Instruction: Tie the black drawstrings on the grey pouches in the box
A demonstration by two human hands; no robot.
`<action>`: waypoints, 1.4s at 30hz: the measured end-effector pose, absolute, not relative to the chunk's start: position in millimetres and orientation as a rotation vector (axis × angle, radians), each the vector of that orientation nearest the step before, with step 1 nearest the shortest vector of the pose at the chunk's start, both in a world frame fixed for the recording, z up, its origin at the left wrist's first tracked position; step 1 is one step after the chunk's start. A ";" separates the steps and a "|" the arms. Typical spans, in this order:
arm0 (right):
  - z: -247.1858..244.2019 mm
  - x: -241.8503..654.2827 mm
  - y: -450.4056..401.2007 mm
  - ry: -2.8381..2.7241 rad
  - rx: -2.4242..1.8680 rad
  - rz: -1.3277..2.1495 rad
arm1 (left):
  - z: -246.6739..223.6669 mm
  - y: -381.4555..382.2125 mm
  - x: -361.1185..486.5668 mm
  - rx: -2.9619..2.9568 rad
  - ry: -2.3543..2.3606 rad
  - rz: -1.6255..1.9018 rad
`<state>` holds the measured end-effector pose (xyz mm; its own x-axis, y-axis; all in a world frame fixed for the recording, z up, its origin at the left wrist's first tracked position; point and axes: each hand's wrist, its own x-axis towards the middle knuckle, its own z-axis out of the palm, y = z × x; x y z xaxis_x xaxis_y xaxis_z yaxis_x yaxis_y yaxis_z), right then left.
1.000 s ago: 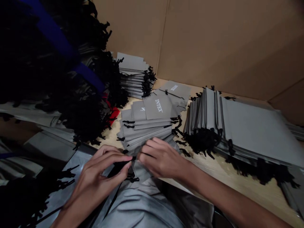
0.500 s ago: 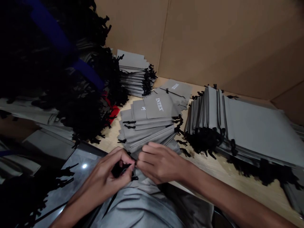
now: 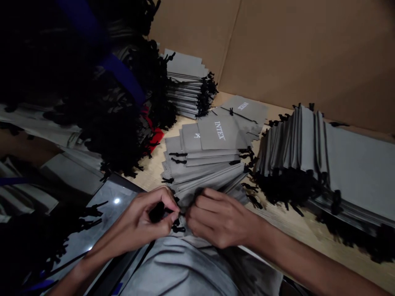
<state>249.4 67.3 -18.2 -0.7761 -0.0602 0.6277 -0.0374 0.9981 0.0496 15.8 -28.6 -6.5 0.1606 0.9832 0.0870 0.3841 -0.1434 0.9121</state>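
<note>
Left hand (image 3: 143,218) is pinching a black drawstring (image 3: 157,213), right hand (image 3: 220,220) is gripping a gray pouch (image 3: 188,197) near the INTEX stack (image 3: 212,152).

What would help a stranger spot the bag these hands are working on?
Find the wooden table against the cardboard wall, then the fanned pile of gray bags on it. At its near edge the left hand and right hand meet. Your bag is the gray one between them, its black cord pinched while its neighbours lie flat.
</note>
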 end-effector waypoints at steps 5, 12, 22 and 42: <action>-20.0 249.3 68.3 -2.450 0.030 -0.053 | -6.7 -31.3 16.2 1.850 1.320 1.066; -18.6 248.9 66.0 -2.448 -0.002 -0.143 | 15.1 -49.1 0.8 1.803 1.588 0.859; -22.9 250.0 65.0 -2.456 -0.026 -0.222 | 15.1 -45.2 6.3 1.657 1.524 0.589; -19.0 253.4 67.5 -2.436 0.012 -0.163 | -14.3 -50.0 -1.2 1.124 1.366 0.827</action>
<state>253.4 67.5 -19.0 -0.7647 -0.0513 0.6424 0.0345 0.9921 0.1203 -1.2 -50.0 -14.3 0.0825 0.9458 -0.3141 0.1597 0.2985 0.9409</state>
